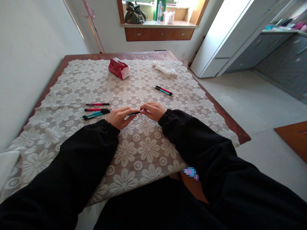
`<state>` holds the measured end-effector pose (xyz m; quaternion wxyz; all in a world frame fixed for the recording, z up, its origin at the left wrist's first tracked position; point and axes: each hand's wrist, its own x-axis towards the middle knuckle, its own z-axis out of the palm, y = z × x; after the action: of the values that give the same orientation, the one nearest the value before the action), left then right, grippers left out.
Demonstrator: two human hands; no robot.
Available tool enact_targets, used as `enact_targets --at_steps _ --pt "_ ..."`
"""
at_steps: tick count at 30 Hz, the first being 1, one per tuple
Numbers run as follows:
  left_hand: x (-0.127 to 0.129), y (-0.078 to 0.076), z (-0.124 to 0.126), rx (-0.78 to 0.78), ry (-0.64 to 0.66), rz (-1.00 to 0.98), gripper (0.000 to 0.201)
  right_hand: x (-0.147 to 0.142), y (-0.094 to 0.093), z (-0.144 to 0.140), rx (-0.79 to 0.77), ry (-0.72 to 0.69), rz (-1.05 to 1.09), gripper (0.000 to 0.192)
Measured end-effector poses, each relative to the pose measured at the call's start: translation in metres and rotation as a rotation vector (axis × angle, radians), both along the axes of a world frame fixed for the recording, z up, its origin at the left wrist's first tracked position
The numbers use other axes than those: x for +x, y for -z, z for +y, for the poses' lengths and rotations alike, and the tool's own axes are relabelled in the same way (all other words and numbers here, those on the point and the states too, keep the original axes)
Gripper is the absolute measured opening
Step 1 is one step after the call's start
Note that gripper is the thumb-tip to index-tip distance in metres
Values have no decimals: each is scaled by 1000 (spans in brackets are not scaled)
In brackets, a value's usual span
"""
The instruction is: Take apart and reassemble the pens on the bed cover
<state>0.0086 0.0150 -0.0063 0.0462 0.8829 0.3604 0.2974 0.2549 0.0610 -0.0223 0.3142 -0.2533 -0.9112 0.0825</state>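
Both hands (136,115) hold 1 pen (134,113); 6 pens (97,111) lie loose.

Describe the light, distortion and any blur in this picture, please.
Head view: daylight from the window overexposes the white cabinet; wide-angle lens bends the table edges; both hands, left hand and right hand, holding a teal pen, look sharp; a pixelated patch sits near the lap.

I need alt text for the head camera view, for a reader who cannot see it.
Both hands, left hand and right hand, hold one teal pen between them above a lace tablecloth. More pens lie to the left, two pens farther back, beyond them a red tissue pack.
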Motion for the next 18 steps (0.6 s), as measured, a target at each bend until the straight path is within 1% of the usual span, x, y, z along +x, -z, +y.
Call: enact_targets --at_steps 8,14,18 --pt "0 1 1 8 -23 -29 26 0 2 1 -45 -48 -29 28" --pt "-2 4 2 10 -32 -37 24 -2 2 -1 5 -64 -64 31" --pt "-1 5 2 4 -31 -31 25 -3 2 -3 55 -51 -116 33"
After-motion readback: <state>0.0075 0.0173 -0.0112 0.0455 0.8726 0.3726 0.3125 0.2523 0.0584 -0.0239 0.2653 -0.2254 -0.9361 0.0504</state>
